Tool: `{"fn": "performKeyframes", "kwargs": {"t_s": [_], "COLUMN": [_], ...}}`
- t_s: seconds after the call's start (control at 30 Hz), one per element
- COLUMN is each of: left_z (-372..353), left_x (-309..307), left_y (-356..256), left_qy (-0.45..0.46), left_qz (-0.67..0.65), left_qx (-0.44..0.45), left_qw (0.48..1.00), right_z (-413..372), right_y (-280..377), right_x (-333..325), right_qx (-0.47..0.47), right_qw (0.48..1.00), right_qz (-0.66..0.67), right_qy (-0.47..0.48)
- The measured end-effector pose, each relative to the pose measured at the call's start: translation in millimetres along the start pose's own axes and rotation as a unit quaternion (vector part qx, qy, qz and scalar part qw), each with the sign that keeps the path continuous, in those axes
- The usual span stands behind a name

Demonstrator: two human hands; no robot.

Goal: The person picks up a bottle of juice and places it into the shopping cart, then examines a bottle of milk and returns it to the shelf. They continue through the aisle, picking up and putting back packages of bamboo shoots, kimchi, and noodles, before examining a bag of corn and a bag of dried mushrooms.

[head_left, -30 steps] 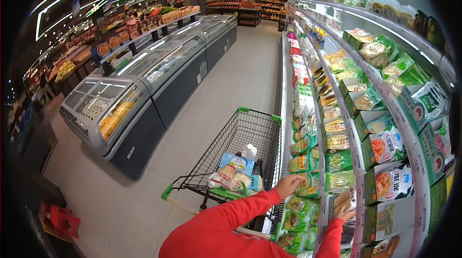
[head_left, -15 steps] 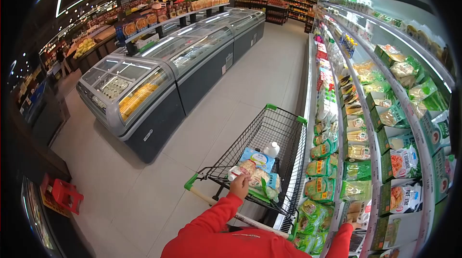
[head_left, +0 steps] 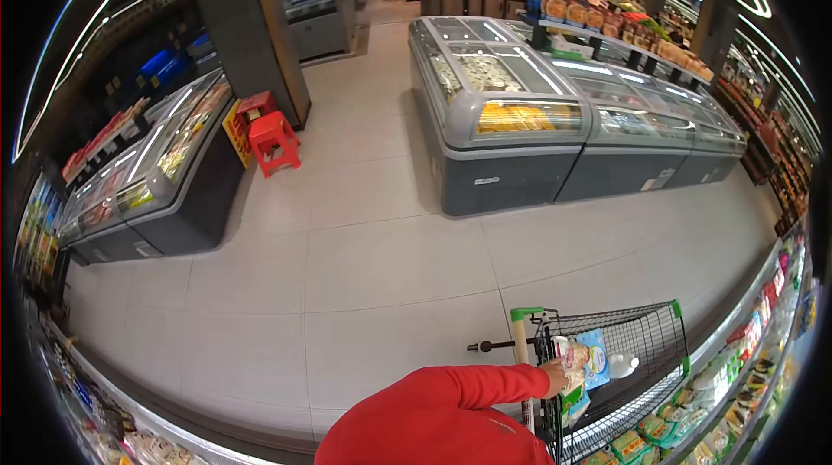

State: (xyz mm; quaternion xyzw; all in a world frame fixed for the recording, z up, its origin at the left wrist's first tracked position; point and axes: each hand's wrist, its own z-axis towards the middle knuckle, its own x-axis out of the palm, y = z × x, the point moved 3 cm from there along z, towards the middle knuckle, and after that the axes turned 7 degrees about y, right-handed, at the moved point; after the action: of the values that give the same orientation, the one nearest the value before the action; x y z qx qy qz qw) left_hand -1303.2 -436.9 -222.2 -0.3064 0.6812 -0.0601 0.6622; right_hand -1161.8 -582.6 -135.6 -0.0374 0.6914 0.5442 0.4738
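Observation:
My left hand (head_left: 553,377) reaches over the handle end of the shopping cart (head_left: 679,326), its fingers curled at the edge of a clear food packet (head_left: 571,355) with pale contents. Beside that packet lies a blue and white package (head_left: 595,359). A white bottle (head_left: 623,366) is farther along the cart. Another green and white packet (head_left: 573,404) rests below my hand, partly hidden. My right hand is out of view, beyond my red-sleeved body.
Grey freezer chests (head_left: 511,179) stand across the aisle. To the left are a red stool (head_left: 275,143), a dark pillar (head_left: 247,23) and another freezer (head_left: 186,196). Refrigerated shelves with packets (head_left: 631,445) run along the cart's near side.
My view has swung left, bringing the stool and pillar toward the middle. My right hand, earlier at the shelf packets, has left the view. My left hand stays at the packet in the cart.

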Motion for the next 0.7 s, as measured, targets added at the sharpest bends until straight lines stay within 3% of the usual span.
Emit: {"fn": "performKeyframes", "kwargs": {"t_s": [0.03,0.17,0.27,0.3,0.4,0.57,0.7], "left_z": [-7,-47,-39,-42,-41,-7,11], "left_x": [-10,-64,-72,-69,-80,-76,-100], "left_y": [8,53,87,85,71,69,60], "left_qy": [0.016,-0.083,0.014,-0.06,0.027,0.057,0.082], "left_qz": [0.013,0.093,0.124,0.131,0.108,0.116,0.103], "left_qx": [-0.015,-0.1,-0.115,-0.096,-0.118,-0.122,-0.121], "left_qw": [1.0,0.987,0.986,0.985,0.987,0.984,0.984], "right_z": [11,45,54,56,61,60,45], "right_y": [16,69,104,113,129,124,69], "right_x": [19,76,108,116,132,131,101], "right_qx": [-0.02,-0.087,-0.128,-0.139,-0.159,-0.154,-0.107], "right_qw": [0.999,0.977,0.958,0.952,0.939,0.927,0.914], "right_qz": [-0.003,-0.027,-0.042,-0.047,-0.068,-0.124,-0.199], "right_qy": [0.05,0.194,0.255,0.269,0.297,0.319,0.338]}}
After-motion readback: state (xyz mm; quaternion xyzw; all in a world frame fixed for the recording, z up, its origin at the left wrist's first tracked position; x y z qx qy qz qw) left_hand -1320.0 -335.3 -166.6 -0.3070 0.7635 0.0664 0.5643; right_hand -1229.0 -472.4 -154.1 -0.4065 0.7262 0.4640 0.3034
